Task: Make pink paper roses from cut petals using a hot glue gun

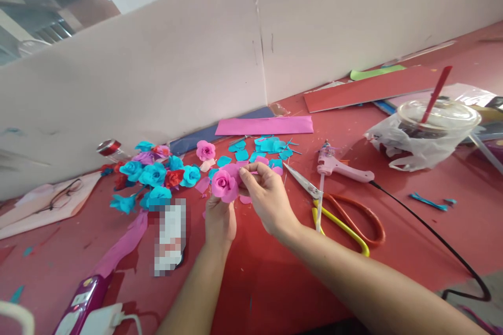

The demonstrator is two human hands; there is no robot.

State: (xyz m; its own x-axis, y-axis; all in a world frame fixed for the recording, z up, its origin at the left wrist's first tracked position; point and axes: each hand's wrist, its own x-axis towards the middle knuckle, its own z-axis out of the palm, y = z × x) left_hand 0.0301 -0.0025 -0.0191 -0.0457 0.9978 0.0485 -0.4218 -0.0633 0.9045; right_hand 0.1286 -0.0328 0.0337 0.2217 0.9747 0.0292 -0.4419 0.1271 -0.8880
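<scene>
A pink paper rose [223,183] is held up over the red table. My left hand [220,220] is closed beneath it; the bloom hides the fingertips and whatever stem there is. From the right, my right hand [269,196] pinches a pink petal [234,170] at the flower's edge. Loose blue petals [241,155] and a few pink ones lie just behind the hands. Another finished pink rose [206,150] rests behind the held one. To the right lie a pink glue gun [334,165] and scissors [346,214] with red and yellow handles.
Blue, red and purple paper flowers [152,174] are bunched at left, near a phone [171,241] and a power strip [80,303]. A pink paper strip [265,125] lies before the white partition [157,63]. At right stands a lidded drink cup [438,115]. The glue gun's cord [428,222] trails rightward.
</scene>
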